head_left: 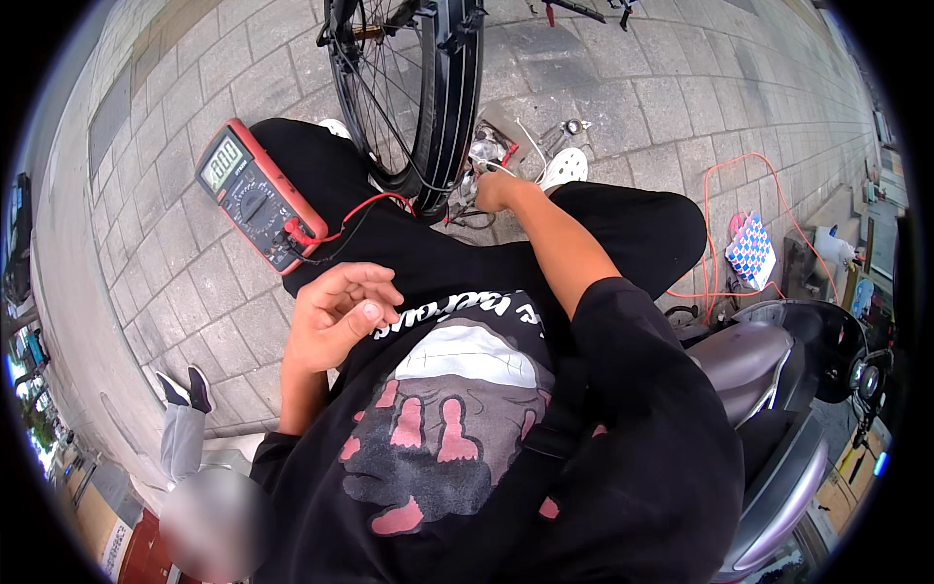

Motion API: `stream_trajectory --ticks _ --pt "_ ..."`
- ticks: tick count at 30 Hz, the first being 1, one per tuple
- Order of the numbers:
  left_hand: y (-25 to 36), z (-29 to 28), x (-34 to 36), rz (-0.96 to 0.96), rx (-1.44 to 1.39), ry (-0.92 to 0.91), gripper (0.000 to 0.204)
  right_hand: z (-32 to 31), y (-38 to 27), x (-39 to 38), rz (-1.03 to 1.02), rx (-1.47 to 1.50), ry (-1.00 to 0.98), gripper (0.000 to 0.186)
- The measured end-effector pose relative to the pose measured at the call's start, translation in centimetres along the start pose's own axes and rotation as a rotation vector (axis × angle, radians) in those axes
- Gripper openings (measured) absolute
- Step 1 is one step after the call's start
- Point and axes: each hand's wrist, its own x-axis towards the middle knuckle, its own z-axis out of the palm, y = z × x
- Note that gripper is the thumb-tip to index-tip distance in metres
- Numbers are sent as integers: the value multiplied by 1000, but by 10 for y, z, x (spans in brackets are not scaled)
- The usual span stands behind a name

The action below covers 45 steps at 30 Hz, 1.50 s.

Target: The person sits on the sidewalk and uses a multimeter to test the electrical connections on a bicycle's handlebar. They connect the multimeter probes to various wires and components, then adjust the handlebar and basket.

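Observation:
My left hand (345,311) hangs above my lap, fingers loosely curled and apart, holding nothing. My right hand (495,192) reaches down beside the wheel (448,97), its fingers closed among metal parts and wires (486,151); what they grip is hidden. A red and black multimeter (255,200) lies on my left thigh, screen lit, with red and black leads running toward the wheel. A small round metal part (567,133) lies on the paving to the right of the parts.
An orange cable (712,195) loops over the paving (652,107) at right, near a blue-and-red patterned item (751,253). A scooter (778,370) stands close at my right. A person's shoes and trousers (185,419) are at the lower left. Dark tools (574,10) lie beyond the wheel.

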Motion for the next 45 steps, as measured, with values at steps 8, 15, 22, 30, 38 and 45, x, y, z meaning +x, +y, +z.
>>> stream_trajectory --ticks 8,15,22,30,38,45 --pt "3 8 -13 -165 118 125 40 59 -5 43 -198 475 -102 89" --pt "51 60 49 131 1122 348 40 63 -58 36 -393 199 299 79" --pt "28 45 105 -123 1895 -75 32 65 -65 49 -622 79 205 61" --pt "26 39 92 297 1480 4 10 46 -63 -25 -567 -8 327 48" --pt "22 46 82 313 1099 -72 14 56 -56 -53 -487 126 602 52" --pt "31 41 78 281 912 -104 15 55 -45 -76 -626 110 732 40"
